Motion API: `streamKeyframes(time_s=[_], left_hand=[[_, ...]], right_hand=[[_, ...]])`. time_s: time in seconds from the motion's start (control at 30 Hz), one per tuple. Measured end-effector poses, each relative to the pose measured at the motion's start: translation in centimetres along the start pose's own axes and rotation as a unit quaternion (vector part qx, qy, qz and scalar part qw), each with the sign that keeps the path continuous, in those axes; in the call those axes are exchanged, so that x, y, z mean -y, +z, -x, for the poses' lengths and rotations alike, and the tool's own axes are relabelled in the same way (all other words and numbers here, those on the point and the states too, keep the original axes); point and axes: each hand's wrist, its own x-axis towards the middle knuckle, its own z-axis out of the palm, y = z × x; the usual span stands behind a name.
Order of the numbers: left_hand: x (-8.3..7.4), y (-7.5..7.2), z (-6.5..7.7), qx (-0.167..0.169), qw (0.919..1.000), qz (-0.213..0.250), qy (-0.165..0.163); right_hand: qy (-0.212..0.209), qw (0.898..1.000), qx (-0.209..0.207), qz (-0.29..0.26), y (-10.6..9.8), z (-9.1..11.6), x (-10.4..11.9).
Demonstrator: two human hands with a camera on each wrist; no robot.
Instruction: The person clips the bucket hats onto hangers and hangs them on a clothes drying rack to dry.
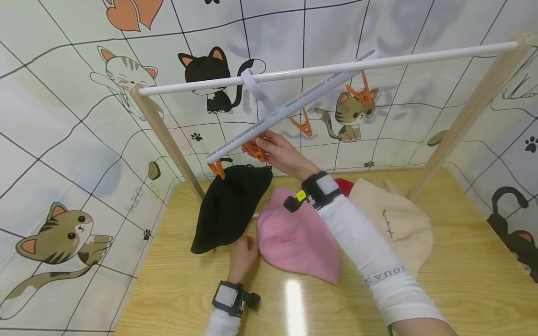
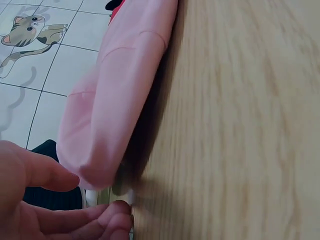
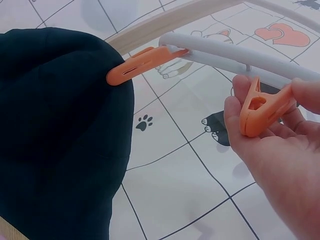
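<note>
In the head view, the black hat (image 1: 231, 207) is hanging by one edge from an orange end clip (image 1: 216, 169) on the grey hanger (image 1: 290, 101), which is hooking over the white rail (image 1: 319, 71). The pink hat (image 1: 296, 235) is lying on the table (image 1: 168, 284), partly disappearing behind the right forearm; a red item (image 1: 344, 186) is barely showing beside the cream hat (image 1: 392, 212). The cream hat is bearing a line of dark script too small to make out, and the right sleeve (image 1: 365, 247) is displaying "AQUA". The right hand (image 1: 283, 154) is reaching up and pinching a second orange clip (image 1: 255, 151) under the hanger. The left hand (image 1: 244, 256) is resting low beside the black hat's brim, some fingers hiding there.

In the left wrist view, the picture edge is cutting off the left hand; its thumb is standing apart from its bent, relaxed fingers, nothing showing between them. The pink hat is blocking most of the black hat.

In the right wrist view, the black hat is running out of frame at left. The right thumb and fingers are squeezing the second clip's handles, the palm turning upward.
</note>
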Motion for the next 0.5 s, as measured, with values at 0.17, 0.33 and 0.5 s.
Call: streamKeyframes(time_s=[0.17,0.33,0.5], left_hand=[[-0.67,0.13,-0.19,0.038,0.9989,-0.005,-0.027],[-1.0,0.21,-0.28,0.051,0.9981,0.011,-0.032],[-1.11,0.2,-0.22,0.052,0.9982,0.022,-0.023]], right_hand=[[0.004,1.0,0.0,0.0,0.1,-0.01,0.06],[0.003,1.0,0.0,0.0,0.13,0.03,0.1],[0.002,1.0,0.001,-0.001,0.13,0.1,0.07]])
